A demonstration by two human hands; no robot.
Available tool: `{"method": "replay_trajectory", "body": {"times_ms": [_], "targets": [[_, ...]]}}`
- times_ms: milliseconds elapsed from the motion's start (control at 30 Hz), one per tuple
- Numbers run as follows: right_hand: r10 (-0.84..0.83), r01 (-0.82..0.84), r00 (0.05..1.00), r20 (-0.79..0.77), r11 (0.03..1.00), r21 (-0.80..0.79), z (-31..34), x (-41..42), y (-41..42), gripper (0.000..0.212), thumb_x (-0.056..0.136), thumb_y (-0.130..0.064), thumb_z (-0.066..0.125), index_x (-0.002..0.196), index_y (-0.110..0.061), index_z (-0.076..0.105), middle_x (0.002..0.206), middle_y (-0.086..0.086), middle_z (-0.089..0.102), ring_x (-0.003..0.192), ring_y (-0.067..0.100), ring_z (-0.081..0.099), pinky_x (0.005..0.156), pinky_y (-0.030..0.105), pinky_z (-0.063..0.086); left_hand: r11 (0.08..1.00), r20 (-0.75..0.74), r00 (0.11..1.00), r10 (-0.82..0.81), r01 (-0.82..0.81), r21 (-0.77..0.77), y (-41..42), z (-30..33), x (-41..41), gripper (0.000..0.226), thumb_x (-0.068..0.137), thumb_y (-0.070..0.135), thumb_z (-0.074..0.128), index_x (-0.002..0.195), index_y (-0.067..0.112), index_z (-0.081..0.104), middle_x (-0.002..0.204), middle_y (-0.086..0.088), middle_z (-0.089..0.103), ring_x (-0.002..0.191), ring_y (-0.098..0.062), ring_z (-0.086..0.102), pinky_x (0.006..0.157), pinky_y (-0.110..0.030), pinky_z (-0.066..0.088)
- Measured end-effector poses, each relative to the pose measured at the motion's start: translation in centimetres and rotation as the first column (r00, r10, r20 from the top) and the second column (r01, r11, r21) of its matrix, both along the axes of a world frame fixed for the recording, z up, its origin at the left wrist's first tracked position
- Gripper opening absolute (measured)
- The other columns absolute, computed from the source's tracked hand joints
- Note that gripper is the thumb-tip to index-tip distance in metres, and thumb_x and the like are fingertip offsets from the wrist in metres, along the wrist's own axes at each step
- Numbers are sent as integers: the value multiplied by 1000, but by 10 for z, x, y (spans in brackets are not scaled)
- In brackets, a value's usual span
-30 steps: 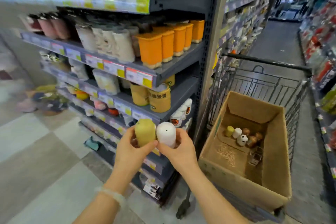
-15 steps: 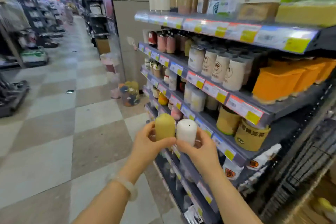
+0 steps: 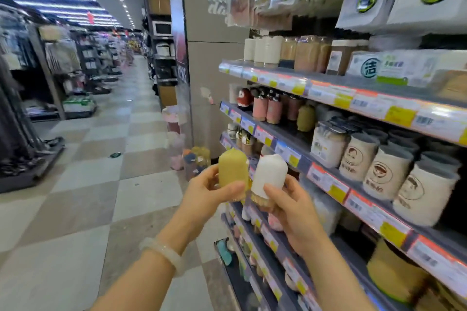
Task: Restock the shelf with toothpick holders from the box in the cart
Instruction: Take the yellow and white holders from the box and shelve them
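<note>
Left hand (image 3: 202, 197) is gripping a yellow holder (image 3: 233, 168), right hand (image 3: 294, 209) a white holder (image 3: 269, 175); best setting each upright beside matching stock on the shelf (image 3: 283, 134).

At my twelve o'clock the shelf (image 3: 285, 131) front shows bare dark board between the pink bottles (image 3: 267, 108) and the cream jars (image 3: 358, 156), room for my hands to pass. At three o'clock those jars stand packed edge to edge. At nine o'clock the checkered aisle floor (image 3: 83, 184) lies open.
</note>
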State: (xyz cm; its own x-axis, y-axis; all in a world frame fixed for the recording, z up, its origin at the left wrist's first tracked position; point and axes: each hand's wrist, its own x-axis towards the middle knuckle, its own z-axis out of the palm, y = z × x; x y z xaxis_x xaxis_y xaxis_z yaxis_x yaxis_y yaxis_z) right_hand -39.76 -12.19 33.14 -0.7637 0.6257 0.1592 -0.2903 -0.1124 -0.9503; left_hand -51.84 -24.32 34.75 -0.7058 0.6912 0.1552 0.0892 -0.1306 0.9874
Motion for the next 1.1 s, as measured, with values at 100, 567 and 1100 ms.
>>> {"method": "replay_trajectory", "body": {"times_ms": [100, 567, 1100], "targets": [[11, -10, 999, -43, 1000, 29, 13, -23, 11, 43, 69, -16, 67, 111, -17, 60, 93, 0, 74, 87, 17, 70, 65, 23, 55, 1000, -20, 1000, 3, -3, 13, 14, 9, -27, 61, 54, 32, 78, 113, 23, 62, 103, 0, 71, 91, -14, 68, 77, -26, 52], [-200, 194, 980, 19, 967, 167, 16, -125, 37, 71, 49, -42, 78, 116, -23, 62, 108, -6, 70, 96, 11, 68, 68, 25, 55, 984, 29, 983, -180, 180, 10, 67, 6, -148, 50, 53, 26, 82, 100, 21, 67, 91, 2, 74, 82, -12, 70, 65, -20, 52], [-637, 631, 766, 84, 771, 89, -3, -208, 5, 45, 74, -26, 76, 115, -31, 57, 114, -8, 62, 87, -3, 64, 66, 19, 53, 835, 31, 842, -538, 537, -119, 110, -10, -253, 36, 67, 14, 80, 99, 21, 65, 85, 6, 74, 76, -11, 70, 60, -22, 53]]}}
